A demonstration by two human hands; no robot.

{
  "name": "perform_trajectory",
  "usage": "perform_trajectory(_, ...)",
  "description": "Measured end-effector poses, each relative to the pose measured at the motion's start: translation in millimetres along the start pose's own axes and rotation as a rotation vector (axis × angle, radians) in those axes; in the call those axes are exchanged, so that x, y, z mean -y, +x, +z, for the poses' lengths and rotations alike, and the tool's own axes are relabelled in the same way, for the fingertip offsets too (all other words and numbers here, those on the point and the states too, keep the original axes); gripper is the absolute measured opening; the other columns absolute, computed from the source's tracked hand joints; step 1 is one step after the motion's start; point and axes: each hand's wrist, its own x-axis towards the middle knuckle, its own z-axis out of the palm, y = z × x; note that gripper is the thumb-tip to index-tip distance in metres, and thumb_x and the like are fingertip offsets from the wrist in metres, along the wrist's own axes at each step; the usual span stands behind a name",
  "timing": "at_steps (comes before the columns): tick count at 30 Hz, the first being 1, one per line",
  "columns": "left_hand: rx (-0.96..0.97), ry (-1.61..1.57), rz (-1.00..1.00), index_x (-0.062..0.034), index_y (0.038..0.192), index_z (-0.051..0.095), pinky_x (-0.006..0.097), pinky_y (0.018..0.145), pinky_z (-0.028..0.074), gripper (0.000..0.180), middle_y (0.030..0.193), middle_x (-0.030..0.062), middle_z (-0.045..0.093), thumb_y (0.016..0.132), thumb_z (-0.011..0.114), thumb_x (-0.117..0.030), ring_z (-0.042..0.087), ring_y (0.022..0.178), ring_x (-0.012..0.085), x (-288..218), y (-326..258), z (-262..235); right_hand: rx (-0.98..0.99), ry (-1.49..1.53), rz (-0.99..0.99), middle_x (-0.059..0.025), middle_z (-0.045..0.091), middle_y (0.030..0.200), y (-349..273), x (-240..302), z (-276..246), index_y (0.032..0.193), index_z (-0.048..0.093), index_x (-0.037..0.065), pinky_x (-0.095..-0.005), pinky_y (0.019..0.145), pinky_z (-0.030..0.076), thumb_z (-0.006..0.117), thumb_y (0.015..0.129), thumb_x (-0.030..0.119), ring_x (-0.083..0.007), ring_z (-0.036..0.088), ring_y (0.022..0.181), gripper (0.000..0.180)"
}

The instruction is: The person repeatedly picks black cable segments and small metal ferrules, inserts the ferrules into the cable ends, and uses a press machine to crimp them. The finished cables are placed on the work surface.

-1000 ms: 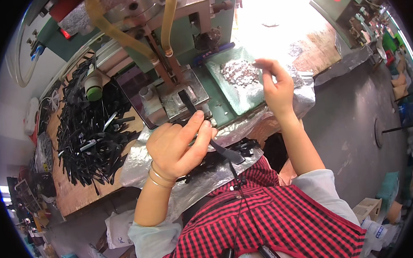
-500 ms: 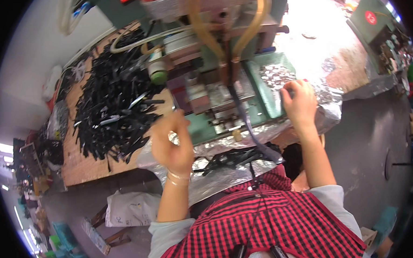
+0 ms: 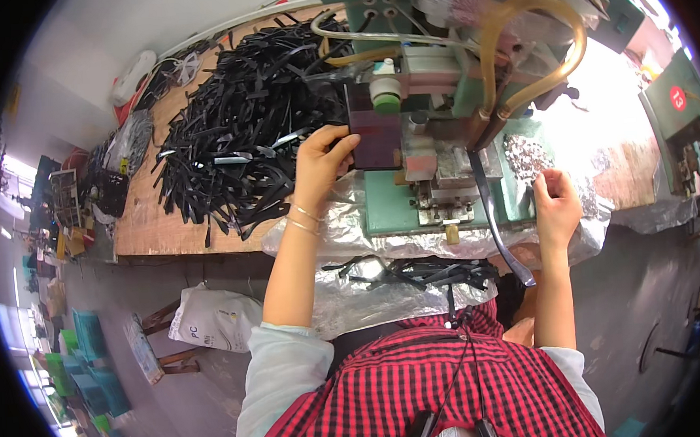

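Gripping seen at left hand [image 3: 321, 163]: dark block [image 3: 375, 135] on green machine [image 3: 443, 174] is clasped; right hand [image 3: 557, 204] pinched near small metal parts [image 3: 525, 154] at 3 o'clock; contents can't be told.

**Where things lie around the press**

I see the press machine [image 3: 441, 134] standing on the surface [image 3: 168, 220], with the heap of strips [image 3: 243, 137] to its left. My left hand [image 3: 323, 160] rests against the machine's left side. My right hand [image 3: 557, 204] sits right of it, just below the small metal parts [image 3: 525, 154]. More strips [image 3: 424, 271] lie in the sheet [image 3: 370, 296] before the machine.
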Motion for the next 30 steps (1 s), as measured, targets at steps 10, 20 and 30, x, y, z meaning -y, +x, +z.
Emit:
perform_trajectory(10,-0.114,0.061,0.105,0.0044,0.101,0.073,0.021,0.062,0.045,0.012,0.093,0.0004,0.065,0.093,0.076,-0.004,0.062,0.073,0.0064,0,-32,-29,0.03,0.24,-0.041,-0.0007,0.073,0.092,-4,-3,2,0.106,0.074,0.0,-0.025,0.08,0.052,0.069,0.095,0.002,-0.0083,0.064,0.084,0.012)
perform_trajectory(20,-0.042,0.094,-0.026,0.0007,0.111,0.076,0.024,0.062,0.05,0.021,0.09,-0.0006,0.07,0.094,0.078,-0.011,0.064,0.07,0.0088,-3,7,13,0.124,0.556,-0.192,-0.0068,0.075,0.1,-7,93,12,0.106,0.074,-0.003,-0.0284,0.09,0.052,0.071,0.093,-0.003,-0.0141,0.069,0.095,0.014)
perform_trajectory(30,-0.374,1.834,0.516,-0.0066,0.089,0.065,0.046,0.075,0.051,0.013,0.095,0.0117,0.061,0.079,0.072,-0.01,0.063,0.091,0.0331,1,29,-74,0.15,0.872,-0.124,-0.0058,0.071,0.102,-10,128,45,0.108,0.066,-0.001,-0.0289,0.09,0.052,0.067,0.093,-0.003,-0.0143,0.067,0.098,0.015)
